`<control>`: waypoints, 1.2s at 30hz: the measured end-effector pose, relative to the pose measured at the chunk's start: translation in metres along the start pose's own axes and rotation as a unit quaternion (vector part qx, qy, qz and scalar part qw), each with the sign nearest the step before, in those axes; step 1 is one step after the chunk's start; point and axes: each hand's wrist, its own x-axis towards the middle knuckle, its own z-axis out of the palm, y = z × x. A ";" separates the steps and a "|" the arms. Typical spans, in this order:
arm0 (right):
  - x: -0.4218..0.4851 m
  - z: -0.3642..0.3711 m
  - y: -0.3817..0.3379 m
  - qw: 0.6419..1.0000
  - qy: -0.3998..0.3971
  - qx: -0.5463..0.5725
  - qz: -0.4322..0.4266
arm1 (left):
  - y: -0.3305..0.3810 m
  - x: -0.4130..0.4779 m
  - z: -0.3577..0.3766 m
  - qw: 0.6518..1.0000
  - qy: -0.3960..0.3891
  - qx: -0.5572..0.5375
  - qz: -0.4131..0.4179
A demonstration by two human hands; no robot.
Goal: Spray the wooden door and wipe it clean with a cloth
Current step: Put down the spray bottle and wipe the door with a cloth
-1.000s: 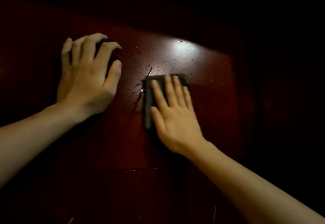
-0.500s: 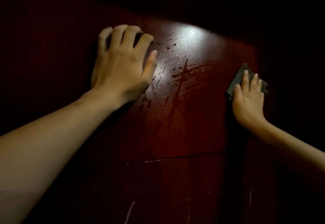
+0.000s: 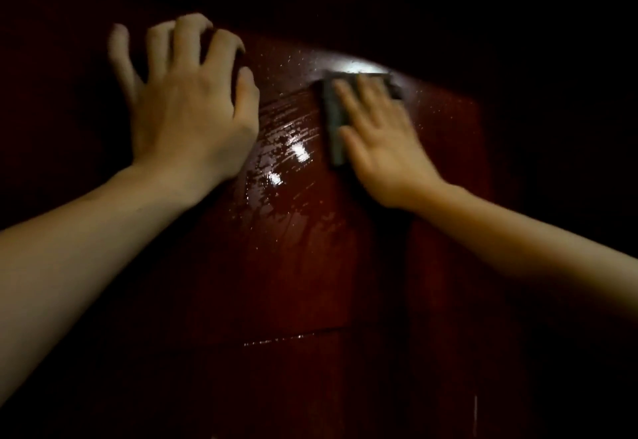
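Dark red wooden door [image 3: 310, 266], wet and glossy, with a cloth and two hands on it.

The door's lit middle part shows a bright glare [image 3: 359, 67] near the top, fine droplets [image 3: 293, 59] scattered to its left, and smeared wet streaks [image 3: 286, 148] shining lower down between the hands. A thin groove [image 3: 293, 337] crosses the wood further down, and the edges fade into darkness. A grey folded cloth [image 3: 333, 117] lies flat against the wood just below the glare. The right hand [image 3: 383, 148] presses on it with straight fingers. The left hand [image 3: 186, 117] rests on the door beside the streaks, fingers spread and bent, apart from the cloth.
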 end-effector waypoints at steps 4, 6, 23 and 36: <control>0.001 -0.001 0.097 0.960 0.017 0.030 0.278 | 0.001 0.001 0.008 0.999 -0.026 0.037 0.003; 0.005 0.001 0.101 0.937 0.021 0.052 0.345 | 0.001 0.000 0.008 0.998 -0.030 0.046 0.009; 0.049 -0.010 0.104 0.997 0.034 0.041 0.061 | 0.072 0.031 0.048 0.990 -0.072 0.050 0.111; 0.010 -0.001 0.131 0.998 0.047 0.043 -0.002 | 0.159 0.049 0.087 0.991 -0.026 -0.067 0.115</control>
